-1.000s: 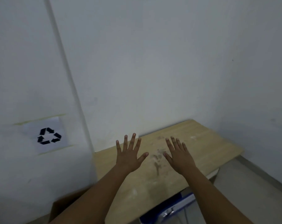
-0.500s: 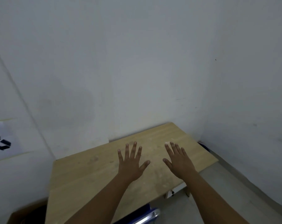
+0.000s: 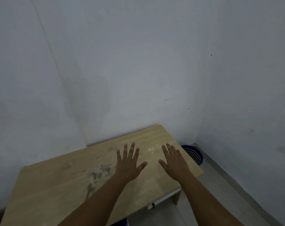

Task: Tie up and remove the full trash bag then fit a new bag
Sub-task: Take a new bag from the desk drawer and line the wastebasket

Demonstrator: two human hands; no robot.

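Note:
A blue perforated trash bin (image 3: pixel 194 154) stands on the floor in the room corner, right of the table and partly hidden behind its far right edge. Whether a bag lines it I cannot tell. My left hand (image 3: pixel 128 162) and my right hand (image 3: pixel 174 160) are held out over the table, palms down, fingers straight and spread, holding nothing. The right hand is a short way left of the bin.
A light wooden table (image 3: pixel 57 185) with stains on its top stands against the white walls. Grey tiled floor (image 3: pixel 220 185) runs along the right wall. A blue object (image 3: pixel 122 221) shows under the table's near edge.
The view has swung to the right: the recycling sign on the left wall has left the frame and the blue bin in the corner has come into sight. Both hands stay spread.

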